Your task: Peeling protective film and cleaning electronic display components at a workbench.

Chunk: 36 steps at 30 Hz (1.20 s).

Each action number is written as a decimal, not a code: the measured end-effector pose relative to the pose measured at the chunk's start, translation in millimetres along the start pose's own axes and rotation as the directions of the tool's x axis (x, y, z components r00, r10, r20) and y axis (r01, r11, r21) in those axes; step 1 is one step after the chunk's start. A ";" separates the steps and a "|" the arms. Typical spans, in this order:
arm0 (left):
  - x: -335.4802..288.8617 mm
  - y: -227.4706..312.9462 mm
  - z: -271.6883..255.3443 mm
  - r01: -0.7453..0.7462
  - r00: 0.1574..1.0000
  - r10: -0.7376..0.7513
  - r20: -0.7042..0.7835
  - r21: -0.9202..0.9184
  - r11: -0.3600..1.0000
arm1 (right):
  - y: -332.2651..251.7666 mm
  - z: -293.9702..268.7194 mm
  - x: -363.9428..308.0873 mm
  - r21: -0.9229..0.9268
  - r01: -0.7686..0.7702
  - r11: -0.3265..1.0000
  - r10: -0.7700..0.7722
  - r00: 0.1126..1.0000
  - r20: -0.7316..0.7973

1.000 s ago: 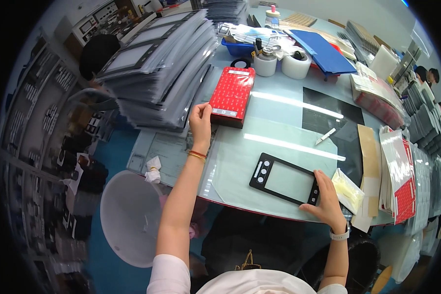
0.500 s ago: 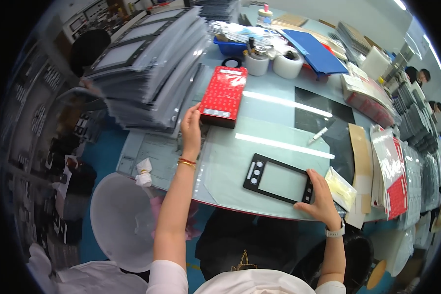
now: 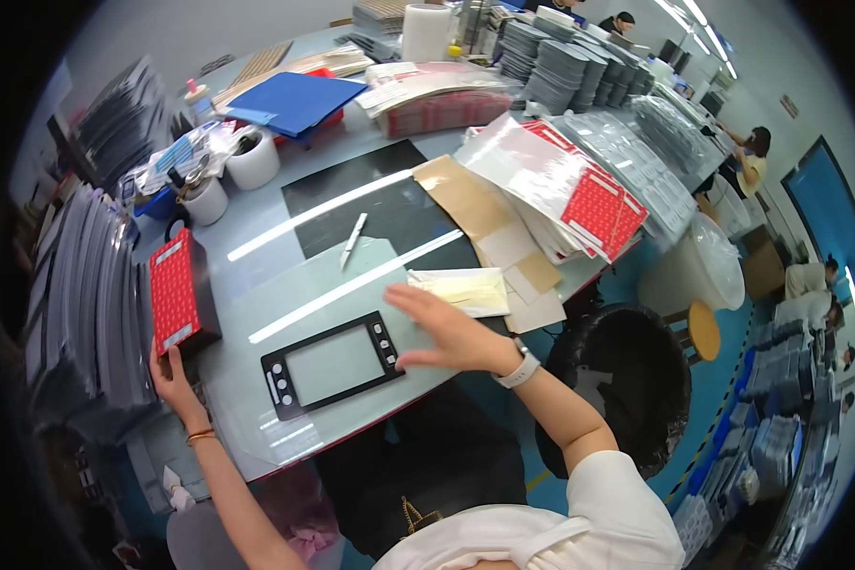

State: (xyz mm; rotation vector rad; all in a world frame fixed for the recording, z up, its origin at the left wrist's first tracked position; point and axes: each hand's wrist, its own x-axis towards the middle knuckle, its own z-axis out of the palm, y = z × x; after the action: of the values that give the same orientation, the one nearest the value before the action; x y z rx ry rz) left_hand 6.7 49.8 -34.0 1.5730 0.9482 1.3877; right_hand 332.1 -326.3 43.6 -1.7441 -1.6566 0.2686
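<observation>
A black rectangular frame (image 3: 332, 365) with a large clear window and small cutouts at its ends lies flat on a pale green glass-like sheet (image 3: 247, 366). Beyond its right end, my right hand (image 3: 446, 332) is held with thumb and fingers apart and nothing in them. The thumb comes close to the frame's corner; I cannot tell whether they touch. To the left is a block-like stack (image 3: 179, 290) with a red patterned top and black sides. My left hand (image 3: 174, 382) rests its outstretched fingers against the near end of it.
A white pen-like tool (image 3: 353, 241) and a yellowish packet (image 3: 461, 291) lie beyond the frame. Tall piles of framed sheets (image 3: 81, 313) border the left side. Cardboard (image 3: 484, 214) and red-and-white sheets (image 3: 551, 190) lie right. A black-lined bin (image 3: 617, 389) stands on the floor.
The view has swung to the right. My right hand has come off the frame's right end and spread its fingers. My left hand stays at the red-topped stack.
</observation>
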 end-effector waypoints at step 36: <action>-100.2 77.4 12.1 -0.275 0.955 0.292 -0.049 0.222 0.935 | 238.2 -301.0 -95.6 0.643 -0.538 0.545 0.797 0.095 -0.596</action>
State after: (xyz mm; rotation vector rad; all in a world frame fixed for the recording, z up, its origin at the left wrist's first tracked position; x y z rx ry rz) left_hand 9.2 -73.1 -1.4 1.8865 0.9727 1.6009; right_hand 683.4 -502.5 88.3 -1.8200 0.0698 -0.0239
